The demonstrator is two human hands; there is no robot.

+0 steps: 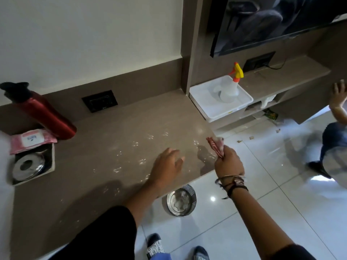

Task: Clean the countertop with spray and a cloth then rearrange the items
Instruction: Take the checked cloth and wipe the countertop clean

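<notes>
The brown countertop (112, 132) carries scattered wet droplets that glint near its front right part. My right hand (228, 162) is shut on a bunched red-and-white striped cloth (216, 146) at the counter's right corner. My left hand (166, 168) hovers open over the counter's front edge, fingers spread, holding nothing. The clear spray bottle (230, 90) with a yellow and orange trigger stands in a white tray (242, 106) on the lower shelf to the right, away from both hands.
A red bottle (43, 113) with a black cap, a pink wipes pack (31, 139) and a round steel container (27, 167) sit at the counter's left. A steel bin (181, 202) stands on the tiled floor below. Another person (334, 139) crouches at far right.
</notes>
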